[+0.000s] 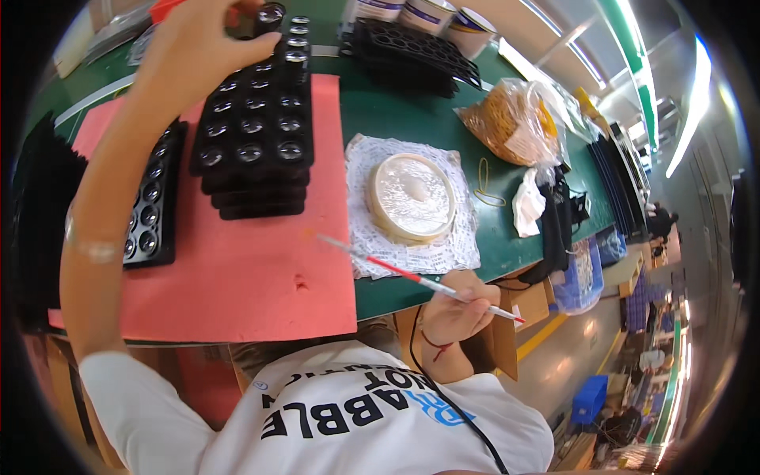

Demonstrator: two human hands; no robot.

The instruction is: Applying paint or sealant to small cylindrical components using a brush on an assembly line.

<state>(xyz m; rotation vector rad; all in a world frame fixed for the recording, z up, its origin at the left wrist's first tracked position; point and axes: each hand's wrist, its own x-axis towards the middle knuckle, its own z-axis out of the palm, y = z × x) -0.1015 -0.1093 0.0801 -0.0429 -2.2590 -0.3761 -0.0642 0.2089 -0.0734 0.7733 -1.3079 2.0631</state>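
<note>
My left hand (pixel 194 51) reaches over the far end of a stack of black trays (pixel 252 162) whose round pockets hold clear, domed lenses. Its thumb and forefinger close around a round, dark-rimmed lens (pixel 270 14), though part of the grip is cut off by the picture's top edge. Low at the right, in front of the table edge, my right hand (pixel 459 305) holds a thin paintbrush (pixel 396 271) with a red and silver handle. The brush tip points left, above the pink mat (pixel 245 277). A round dish (pixel 413 195) with a shiny, clear surface rests on printed paper (pixel 364 170) beside the mat.
Another lens tray (pixel 150 210) lies left of the stack. At the back are empty black trays (pixel 412 51) and white tubs (pixel 473 32). Toward the right sit a clear bag of orange-yellow pieces (pixel 511 119), a rubber band (pixel 488 186), a crumpled tissue (pixel 528 204) and black cloth (pixel 556 226).
</note>
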